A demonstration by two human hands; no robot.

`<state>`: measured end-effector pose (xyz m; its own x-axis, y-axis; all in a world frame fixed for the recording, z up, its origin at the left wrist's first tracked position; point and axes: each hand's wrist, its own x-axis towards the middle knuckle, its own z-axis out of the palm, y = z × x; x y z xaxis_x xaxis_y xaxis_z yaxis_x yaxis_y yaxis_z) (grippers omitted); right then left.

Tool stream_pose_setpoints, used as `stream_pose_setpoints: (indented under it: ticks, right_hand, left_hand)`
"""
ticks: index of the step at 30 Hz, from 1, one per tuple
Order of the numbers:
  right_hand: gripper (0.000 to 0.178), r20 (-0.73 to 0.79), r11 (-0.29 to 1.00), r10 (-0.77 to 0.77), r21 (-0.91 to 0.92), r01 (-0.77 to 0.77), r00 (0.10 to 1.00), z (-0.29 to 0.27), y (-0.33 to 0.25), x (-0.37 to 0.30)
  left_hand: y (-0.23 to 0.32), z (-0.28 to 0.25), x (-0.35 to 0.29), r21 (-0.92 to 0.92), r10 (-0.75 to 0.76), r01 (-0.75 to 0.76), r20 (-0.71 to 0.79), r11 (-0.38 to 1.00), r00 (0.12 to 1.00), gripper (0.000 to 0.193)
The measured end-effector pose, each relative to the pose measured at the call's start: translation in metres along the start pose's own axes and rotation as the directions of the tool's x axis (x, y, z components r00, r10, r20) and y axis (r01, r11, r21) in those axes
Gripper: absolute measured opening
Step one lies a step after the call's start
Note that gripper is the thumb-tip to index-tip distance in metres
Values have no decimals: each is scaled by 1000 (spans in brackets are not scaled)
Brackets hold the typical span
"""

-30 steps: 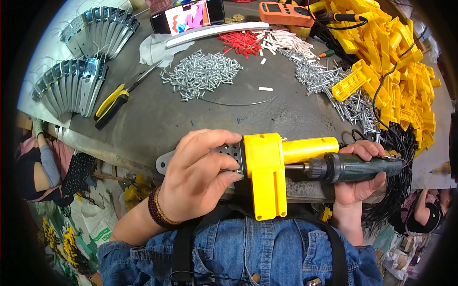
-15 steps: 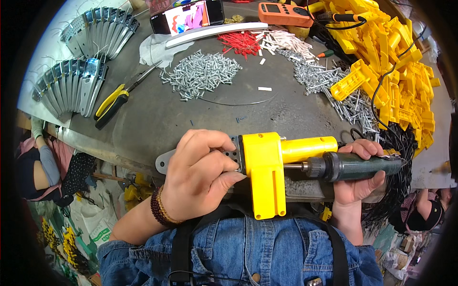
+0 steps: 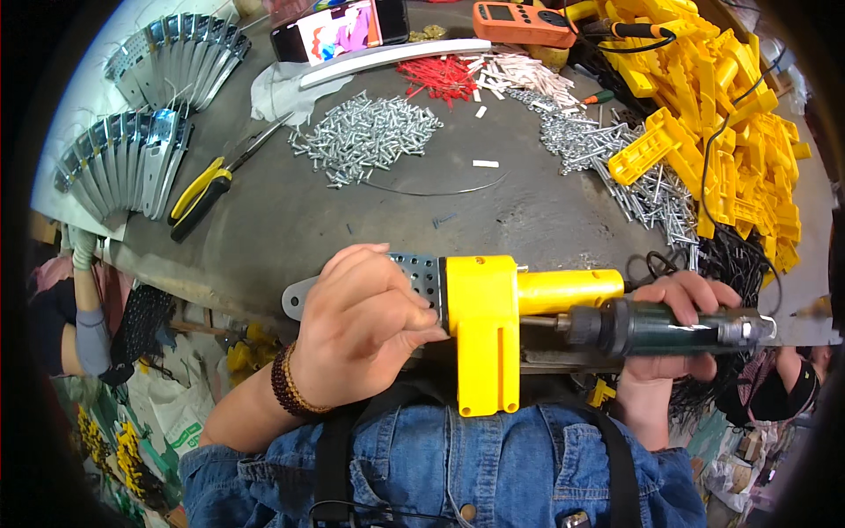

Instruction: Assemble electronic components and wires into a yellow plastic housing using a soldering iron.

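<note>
A yellow plastic housing sits in front of my chest, with a yellow tube sticking out to its right. At its left edge is a perforated metal plate with a rounded end. My left hand is closed on that plate, thumb and fingers pinched close to the housing; what lies under the fingertips is hidden. My right hand wraps round a dark green electric screwdriver, held level below the tube. Its shaft points left at the housing, and the tip is hidden behind it.
Silver screws, red pieces and white sticks lie in heaps. Pliers and fanned metal plates are at left. Yellow housings, long bolts, black cables and an orange meter occupy the right.
The screwdriver and my right hand have shifted slightly right and down, with the fingers further over the top. The housing and my left hand have dipped a little toward me.
</note>
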<state>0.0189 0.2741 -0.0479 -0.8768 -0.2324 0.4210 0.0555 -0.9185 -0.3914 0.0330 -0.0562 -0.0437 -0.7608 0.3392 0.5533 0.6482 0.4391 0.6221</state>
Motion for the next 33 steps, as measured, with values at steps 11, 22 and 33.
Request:
stream_pose_setpoints:
  ticks: [11, 22, 33]
  right_hand:
    - [51, -188, 977, -129, -194, 92, 974, 1, -19, 24]
    - [46, -256, 993, -79, -103, 55, 963, 0, -11, 33]
    - [46, -258, 1000, 24, -9, -27, 966, -10, -4, 45]
  left_hand:
    - [6, -2, 4, 79, -40, 37, 41, 996, 998, 55]
    - [2, -2, 3, 111, -8, 2, 57, 994, 998, 71]
    - [4, -11, 9, 99, -117, 103, 143, 990, 983, 88]
